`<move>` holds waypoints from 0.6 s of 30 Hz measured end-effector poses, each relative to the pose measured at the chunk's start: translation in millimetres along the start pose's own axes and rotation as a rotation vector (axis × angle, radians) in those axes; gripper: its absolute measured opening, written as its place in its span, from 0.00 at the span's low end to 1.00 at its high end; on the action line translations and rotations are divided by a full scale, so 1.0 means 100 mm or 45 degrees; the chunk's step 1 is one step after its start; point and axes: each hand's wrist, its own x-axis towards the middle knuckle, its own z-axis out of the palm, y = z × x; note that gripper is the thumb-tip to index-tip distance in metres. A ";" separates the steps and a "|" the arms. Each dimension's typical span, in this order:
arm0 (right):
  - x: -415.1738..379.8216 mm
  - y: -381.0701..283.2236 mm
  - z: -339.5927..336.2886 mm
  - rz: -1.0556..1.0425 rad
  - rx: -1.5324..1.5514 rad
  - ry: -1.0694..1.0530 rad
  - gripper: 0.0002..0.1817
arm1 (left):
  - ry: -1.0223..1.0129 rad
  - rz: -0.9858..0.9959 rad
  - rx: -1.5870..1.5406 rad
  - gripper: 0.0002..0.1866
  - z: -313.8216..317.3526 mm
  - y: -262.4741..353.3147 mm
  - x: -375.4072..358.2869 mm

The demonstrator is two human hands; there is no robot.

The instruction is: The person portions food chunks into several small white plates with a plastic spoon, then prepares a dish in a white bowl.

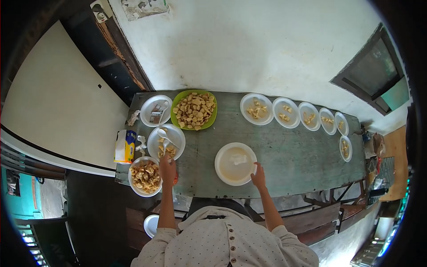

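Observation:
My left hand (167, 170) is closed around the handle of a white plastic spoon (166, 143), whose head is over a white plate (180, 136) holding some yellowish pieces. A second white spoon (163, 132) lies on that plate. Just below it, a white bowl (132, 183) is full of brown, crispy-looking food pieces (146, 176). My right hand (259, 175) grips the right rim of a white round plate (221, 171) in the middle of the table; its centre looks beige with a pale, shiny patch.
Along the table's (200, 173) far right stand several white plates (244, 115) with small food portions. A green bowl (176, 122) heaped with round tan pieces (194, 110) sits at the back, beside a plate with a packet (157, 113). A tissue pack (125, 147) stands at the left edge.

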 end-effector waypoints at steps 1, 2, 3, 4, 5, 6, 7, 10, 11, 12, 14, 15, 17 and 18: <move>0.03 0.02 -0.04 -0.013 0.001 -0.054 0.32 | -0.149 -0.100 -0.127 0.15 0.11 0.04 -0.08; 0.01 0.04 -0.08 -0.018 0.000 -0.114 0.33 | -0.217 -0.070 -0.247 0.15 0.23 0.08 -0.20; -0.04 0.04 -0.12 0.002 -0.002 -0.125 0.33 | -0.292 -0.048 -0.366 0.16 0.35 0.12 -0.35; -0.07 0.00 -0.16 0.014 -0.134 -0.128 0.34 | -0.379 -0.009 -0.348 0.17 0.49 0.14 -0.50; -0.08 -0.07 -0.20 0.013 -0.266 -0.124 0.34 | -0.453 0.036 -0.334 0.19 0.63 0.17 -0.62; -0.12 -0.16 -0.23 0.006 -0.269 -0.125 0.34 | -0.546 0.000 -0.358 0.20 0.76 0.22 -0.74; -0.15 -0.24 -0.23 -0.079 -0.363 -0.029 0.34 | -0.636 -0.036 -0.382 0.21 0.86 0.28 -0.85; -0.15 -0.42 -0.15 -0.262 -0.409 0.027 0.33 | -0.681 -0.051 -0.421 0.23 1.09 0.45 -1.11; -0.13 -0.46 -0.10 -0.421 -0.384 -0.016 0.33 | -0.682 -0.057 -0.418 0.23 1.12 0.51 -1.17; -0.12 -0.50 -0.06 -0.577 -0.358 -0.056 0.33 | -0.685 -0.071 -0.430 0.23 1.10 0.60 -1.20; -0.08 -0.53 0.09 -0.611 -0.384 -0.056 0.30 | -0.687 -0.083 -0.440 0.23 1.14 0.68 -1.21; -0.06 -0.51 0.16 -0.648 -0.412 -0.057 0.27 | -0.765 -0.206 -0.582 0.21 1.22 0.67 -1.22; -0.01 -0.37 0.31 -0.637 -0.381 -0.101 0.23 | -0.840 -0.330 -0.724 0.20 1.28 0.64 -1.28; 0.00 -0.35 0.33 -0.625 -0.351 -0.139 0.19 | -0.825 -0.417 -0.824 0.18 1.29 0.63 -1.29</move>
